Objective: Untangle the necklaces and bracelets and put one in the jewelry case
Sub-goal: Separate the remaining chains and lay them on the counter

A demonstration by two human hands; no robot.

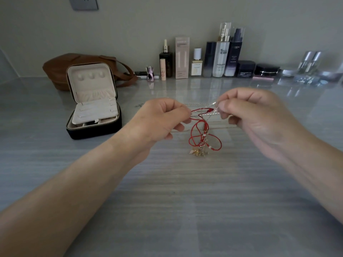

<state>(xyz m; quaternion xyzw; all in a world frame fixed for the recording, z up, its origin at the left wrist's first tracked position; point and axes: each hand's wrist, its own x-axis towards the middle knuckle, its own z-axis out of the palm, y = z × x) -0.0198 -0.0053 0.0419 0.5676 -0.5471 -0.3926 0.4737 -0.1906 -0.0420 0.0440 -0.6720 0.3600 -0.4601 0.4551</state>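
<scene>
A tangle of red cord bracelets (202,132) and thin silver chains (209,114) hangs between my hands above the table, with small beads and gold charms (199,152) dangling at its bottom. My left hand (159,119) pinches the red cord on the left side of the tangle. My right hand (254,115) pinches a silver chain at its right side. A black jewelry case (93,127) with a cream lining stands open at the left, its lid upright.
A brown leather bag (61,69) lies behind the case. Several cosmetic bottles and jars (219,58) line the back wall, with clear perfume bottles (310,62) at the far right. Another chain (139,105) lies on the grey striped table (167,201) behind my left hand.
</scene>
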